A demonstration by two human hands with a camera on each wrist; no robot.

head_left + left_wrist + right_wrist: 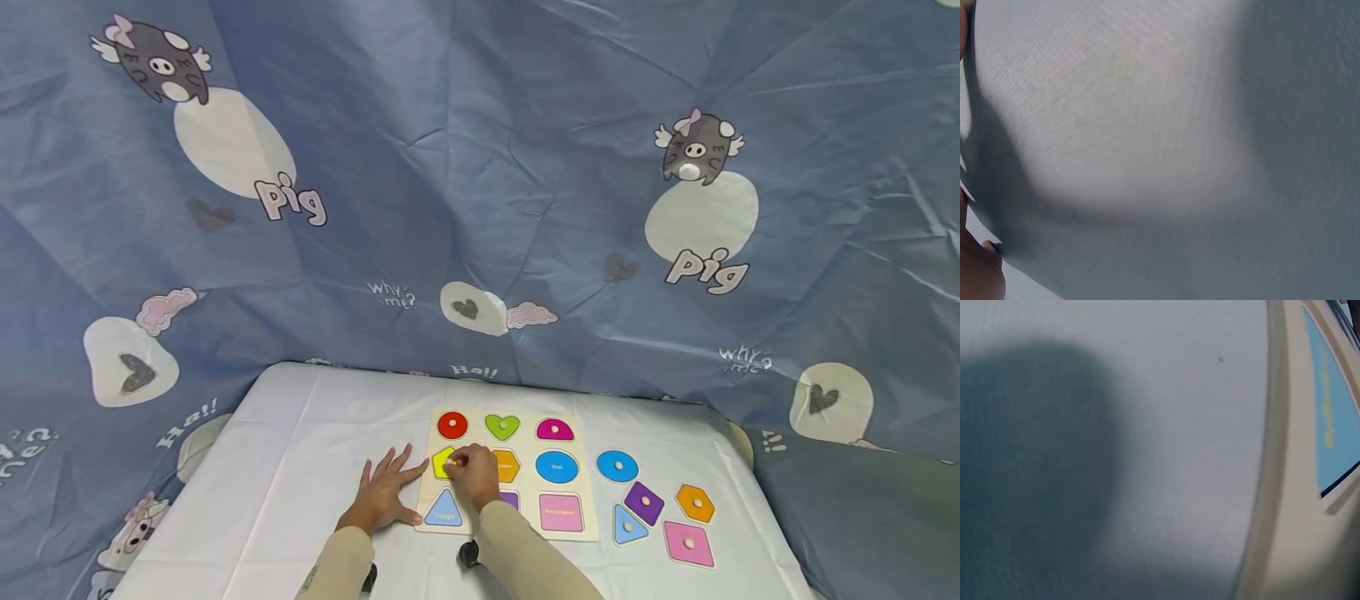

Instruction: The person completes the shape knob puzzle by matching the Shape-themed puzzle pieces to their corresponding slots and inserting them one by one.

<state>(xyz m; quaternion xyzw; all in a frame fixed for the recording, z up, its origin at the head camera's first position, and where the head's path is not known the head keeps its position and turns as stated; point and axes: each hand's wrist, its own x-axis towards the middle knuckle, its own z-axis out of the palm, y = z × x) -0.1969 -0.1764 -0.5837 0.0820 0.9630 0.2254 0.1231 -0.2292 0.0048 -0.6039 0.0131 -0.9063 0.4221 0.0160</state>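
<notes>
A pale wooden shape puzzle board (525, 475) lies on the white-covered table. My right hand (477, 477) pinches the small knob of a yellow pentagon piece (441, 463) at the board's left side, in the middle row. My left hand (382, 493) rests with spread fingers at the board's left edge, holding nothing. Knobbed pieces fill the top row: a red circle (452, 426), a green heart (502, 427) and a magenta half-circle (555, 430). In the right wrist view the printed blue triangle recess (1334, 403) shows; the left wrist view is mostly blurred cloth.
Right of the board lie a loose blue oval (617, 467), a purple piece (644, 503), a blue triangle (627, 527), an orange hexagon (696, 503) and a pink rectangle (688, 544). A blue patterned cloth (487, 208) hangs behind the table.
</notes>
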